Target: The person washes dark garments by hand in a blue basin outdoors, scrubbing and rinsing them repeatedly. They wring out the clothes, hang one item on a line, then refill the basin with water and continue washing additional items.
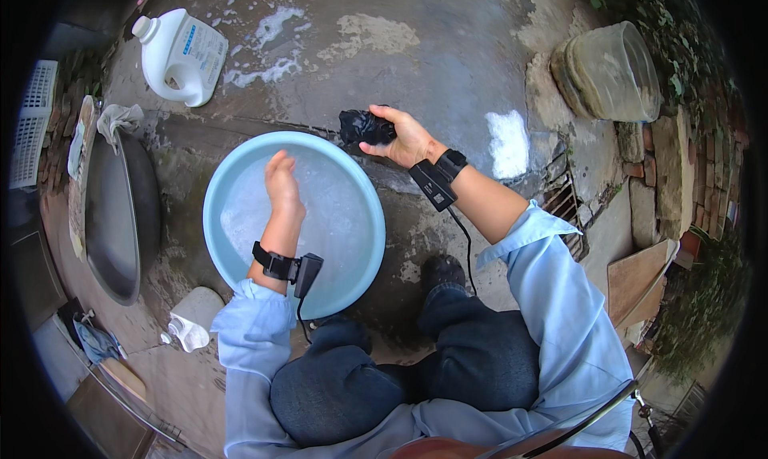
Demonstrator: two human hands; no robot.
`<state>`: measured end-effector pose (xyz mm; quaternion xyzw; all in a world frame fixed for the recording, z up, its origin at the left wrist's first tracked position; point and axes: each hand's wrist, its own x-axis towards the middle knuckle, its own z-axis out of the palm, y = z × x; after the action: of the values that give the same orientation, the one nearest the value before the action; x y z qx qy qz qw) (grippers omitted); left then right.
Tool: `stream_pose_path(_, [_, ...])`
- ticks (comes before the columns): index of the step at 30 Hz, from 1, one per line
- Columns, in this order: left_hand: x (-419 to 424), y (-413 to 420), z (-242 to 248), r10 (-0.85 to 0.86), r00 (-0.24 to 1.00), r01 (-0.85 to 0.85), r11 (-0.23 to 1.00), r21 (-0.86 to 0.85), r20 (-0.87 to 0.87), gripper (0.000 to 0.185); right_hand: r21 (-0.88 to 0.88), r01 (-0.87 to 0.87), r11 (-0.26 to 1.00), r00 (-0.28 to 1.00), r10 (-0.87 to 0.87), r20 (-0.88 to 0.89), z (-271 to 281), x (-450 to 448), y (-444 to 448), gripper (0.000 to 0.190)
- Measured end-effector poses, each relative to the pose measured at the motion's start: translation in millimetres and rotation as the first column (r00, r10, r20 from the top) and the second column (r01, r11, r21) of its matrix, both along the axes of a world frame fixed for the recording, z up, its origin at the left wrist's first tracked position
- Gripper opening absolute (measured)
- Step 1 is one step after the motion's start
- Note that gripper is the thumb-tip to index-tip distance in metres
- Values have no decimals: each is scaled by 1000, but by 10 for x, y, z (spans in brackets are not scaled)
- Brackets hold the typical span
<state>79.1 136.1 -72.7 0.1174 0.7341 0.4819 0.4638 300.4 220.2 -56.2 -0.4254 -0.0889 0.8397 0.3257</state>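
Note:
A light blue plastic basin (pixel 375 219) with whitish sudsy water stands on the ground in front of my knees. Over the basin, my left hand (pixel 282 180) has its fingers curled loosely and partly hidden from view; nothing shows in it. Beyond the basin's upper right rim, my right hand (pixel 405 138) holds a crumpled black wet item (pixel 363 128), probably cloth, between thumb and fingers. Both wrists wear black straps with small cabled devices.
A white jug (pixel 204 57) stands near foam at upper left. A large dark tub (pixel 147 207) leans at left, and a smaller white bottle (pixel 201 309) lies nearby. At right are a cloudy plastic bucket (pixel 600 75), a drain grate (pixel 564 201) and stone edging.

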Motion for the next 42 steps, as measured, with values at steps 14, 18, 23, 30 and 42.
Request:
stream_pose_path(14, [601,343,309,-446,768,624,683,380,-459,40,111,-170,979,985,168,25,-53,52,-14,26])
stream_pose_path(18, [928,461,264,-446,655,704,652,280,-610,42,58,-163,985,985,159,64,50,230,71,28])
stream_pose_path(23, [1094,494,134,-477,700,390,879,275,531,40,506,-431,747,485,-281,828,460,283,-86,31])
stream_pose_path(30, [1298,470,190,-298,647,384,923,39,702,22,378,-623,685,205,-324,924,487,40,-235,31])
stream_pose_path(42, [1282,443,333,-167,579,49,984,171,798,24,663,-520,539,432,-504,748,407,-66,-301,22])
